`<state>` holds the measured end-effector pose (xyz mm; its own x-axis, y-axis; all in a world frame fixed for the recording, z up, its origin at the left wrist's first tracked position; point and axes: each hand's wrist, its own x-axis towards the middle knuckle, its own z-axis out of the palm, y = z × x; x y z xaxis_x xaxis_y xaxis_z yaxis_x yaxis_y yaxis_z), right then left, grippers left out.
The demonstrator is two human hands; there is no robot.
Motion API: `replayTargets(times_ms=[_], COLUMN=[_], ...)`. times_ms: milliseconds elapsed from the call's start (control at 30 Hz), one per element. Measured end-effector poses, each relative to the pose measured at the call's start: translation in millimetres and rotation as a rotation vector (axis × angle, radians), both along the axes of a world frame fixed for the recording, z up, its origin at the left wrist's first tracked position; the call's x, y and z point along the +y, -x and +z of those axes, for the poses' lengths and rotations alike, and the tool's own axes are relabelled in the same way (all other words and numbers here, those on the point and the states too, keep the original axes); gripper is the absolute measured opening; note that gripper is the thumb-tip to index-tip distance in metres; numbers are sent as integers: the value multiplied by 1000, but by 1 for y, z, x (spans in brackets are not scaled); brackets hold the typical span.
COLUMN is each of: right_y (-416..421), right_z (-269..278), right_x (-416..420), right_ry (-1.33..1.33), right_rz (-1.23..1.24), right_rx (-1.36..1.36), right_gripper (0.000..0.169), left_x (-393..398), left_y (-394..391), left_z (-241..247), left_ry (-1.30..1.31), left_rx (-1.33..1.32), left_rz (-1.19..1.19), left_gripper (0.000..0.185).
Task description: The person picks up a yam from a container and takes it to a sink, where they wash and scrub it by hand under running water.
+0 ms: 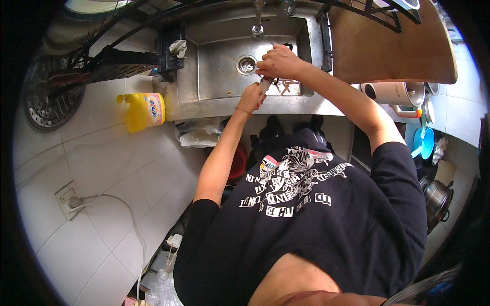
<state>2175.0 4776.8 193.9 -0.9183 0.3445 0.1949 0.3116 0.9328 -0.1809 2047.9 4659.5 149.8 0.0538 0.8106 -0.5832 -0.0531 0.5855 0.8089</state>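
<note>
Over the front right part of a stainless steel sink (214,82), my left hand (251,98) is closed around a pale, elongated item (265,84), too small to identify. My right hand (279,62) is just above it, fingers bent at its upper end; whether they grip something of their own is hidden. Brown peel-like strips (285,86) lie on the sink floor beside my hands. A black, loop-shaped thing (288,46) shows behind my right hand. The drain (246,65) is left of my right hand, and the faucet (258,31) hangs above the basin.
A yellow detergent jug (141,112) is left of the sink. Black metal racks (126,63) flank the basin, with a crumpled cloth or plastic piece (178,49) on the left one. A brown board (394,46) and a white pot (402,93) are at the right.
</note>
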Motion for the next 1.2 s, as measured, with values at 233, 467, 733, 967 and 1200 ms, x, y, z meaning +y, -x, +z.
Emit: replayTargets(times_ms=[233,467,733,967,1200], right_y=[4,6,2,5,4], right_z=[-6,-6,-6,-5,-3], right_x=[11,14,27,22,18], right_ry=[-35,-58,-82,-44,-78], right_rz=[-8,-14,7,-58,-47], right_rx=[19,29,21,17,26], right_gripper=[27,28,28,26,26], left_x=[2,3,6,4,-1], left_y=[7,4,3,7,2], left_z=[-6,8,-3,-4,-11], left_ry=[60,-11,-24,-10,-72], left_rx=[-254,-214,-228,-237,-187], left_rz=[12,-94,-38,30,56], left_gripper=[14,22,20,24,23])
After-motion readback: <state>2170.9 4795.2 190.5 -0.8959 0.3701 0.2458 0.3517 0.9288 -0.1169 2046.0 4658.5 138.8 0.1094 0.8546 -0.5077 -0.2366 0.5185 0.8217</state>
